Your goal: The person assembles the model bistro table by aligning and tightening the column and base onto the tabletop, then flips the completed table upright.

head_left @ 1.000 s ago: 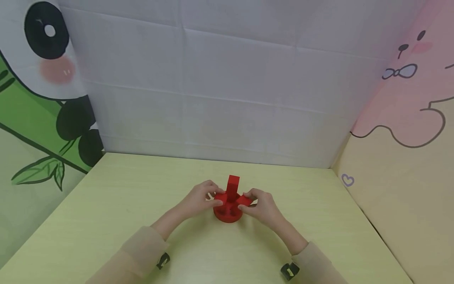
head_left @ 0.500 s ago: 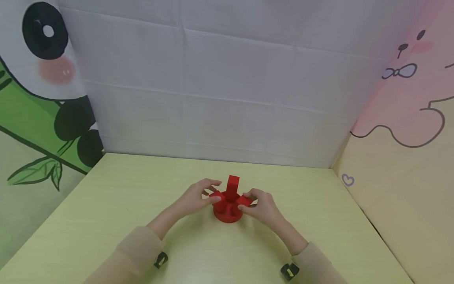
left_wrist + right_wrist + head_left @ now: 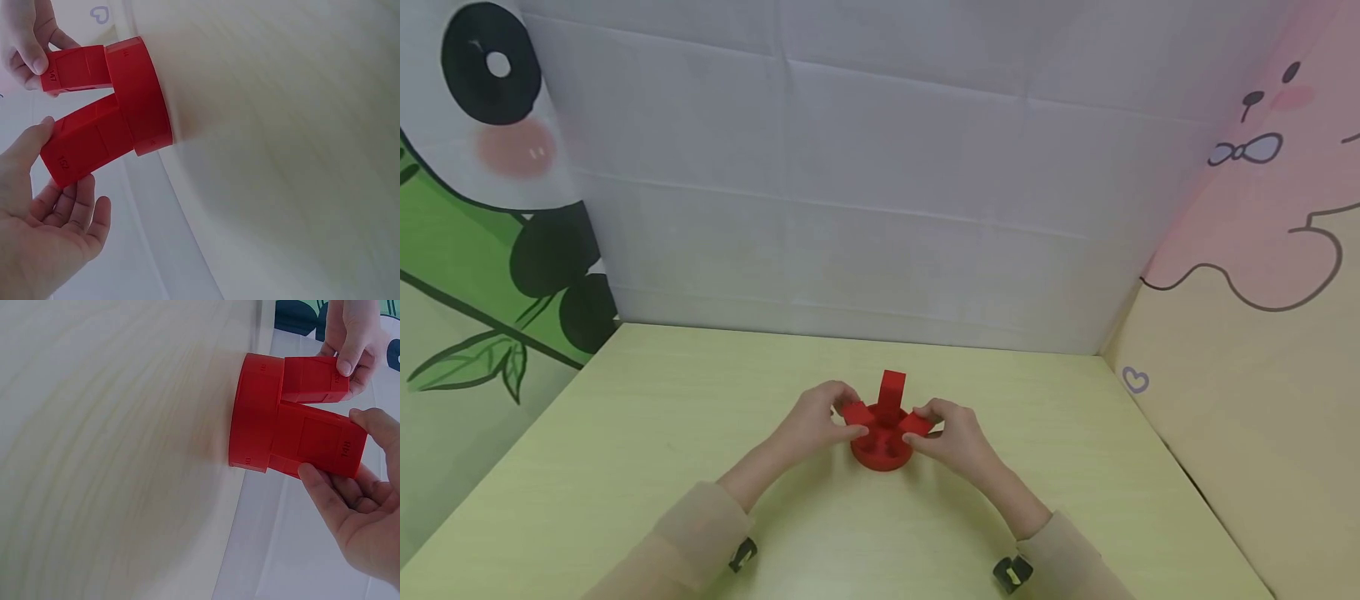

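On the table stands a round red base (image 3: pixel 882 460), its wall also visible in the left wrist view. Several red blocks rise from it. My left hand (image 3: pixel 816 421) pinches the left block (image 3: pixel 87 140), which leans outward, between thumb and fingers. On the other side, my right hand (image 3: pixel 957 437) grips the right block (image 3: pixel 319 440), also leaning outward, with the thumb on one side and fingers on the other. A taller red block (image 3: pixel 891 396) stands nearly upright at the back, touched by neither hand. The blocks' lower ends are hidden inside the base.
The pale wooden table (image 3: pixel 700 375) spreads around the base. A white sheet (image 3: pixel 887 208) hangs behind it, and cartoon-printed panels (image 3: pixel 1247 225) flank both sides. Both wrists carry dark bands.
The left hand loosened its fingers half a second ago and now holds the left block again. That block tilts farther outward than a second ago. The right hand stays in place.
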Demonstrator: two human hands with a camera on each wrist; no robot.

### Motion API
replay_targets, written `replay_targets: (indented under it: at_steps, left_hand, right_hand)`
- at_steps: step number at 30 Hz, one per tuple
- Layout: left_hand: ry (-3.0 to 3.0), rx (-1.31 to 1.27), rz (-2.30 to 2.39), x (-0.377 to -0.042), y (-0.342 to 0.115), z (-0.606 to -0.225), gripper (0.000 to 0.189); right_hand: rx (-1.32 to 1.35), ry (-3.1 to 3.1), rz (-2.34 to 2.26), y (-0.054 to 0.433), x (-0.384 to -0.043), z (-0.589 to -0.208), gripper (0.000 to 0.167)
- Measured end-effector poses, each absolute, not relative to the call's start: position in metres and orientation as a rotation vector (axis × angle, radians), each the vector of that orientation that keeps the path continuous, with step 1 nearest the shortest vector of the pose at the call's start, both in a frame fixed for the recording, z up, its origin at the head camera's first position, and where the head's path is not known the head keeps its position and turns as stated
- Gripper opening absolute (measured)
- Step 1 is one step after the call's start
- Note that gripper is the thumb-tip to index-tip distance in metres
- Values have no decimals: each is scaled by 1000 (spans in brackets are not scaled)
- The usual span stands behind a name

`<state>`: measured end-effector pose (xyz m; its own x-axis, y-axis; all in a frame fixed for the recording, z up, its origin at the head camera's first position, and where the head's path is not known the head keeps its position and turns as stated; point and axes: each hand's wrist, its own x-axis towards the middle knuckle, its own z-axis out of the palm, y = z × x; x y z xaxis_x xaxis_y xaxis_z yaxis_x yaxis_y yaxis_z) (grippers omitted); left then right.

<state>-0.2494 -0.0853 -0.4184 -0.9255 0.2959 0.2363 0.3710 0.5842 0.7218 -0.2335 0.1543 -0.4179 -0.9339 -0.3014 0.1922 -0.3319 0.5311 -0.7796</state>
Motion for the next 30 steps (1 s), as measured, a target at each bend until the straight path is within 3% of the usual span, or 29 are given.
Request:
replay_targets:
  at_steps: [13, 30]
  left_hand:
    - [-2683, -871, -1048, -256, -95, -418, 33]
    - [-2647, -753, -1169, -256, -88, -419, 35]
  right_hand:
    - [552, -2736, 1327, 152, -231, -418, 29]
    - [554, -2633, 1261, 155, -235, -418, 32]
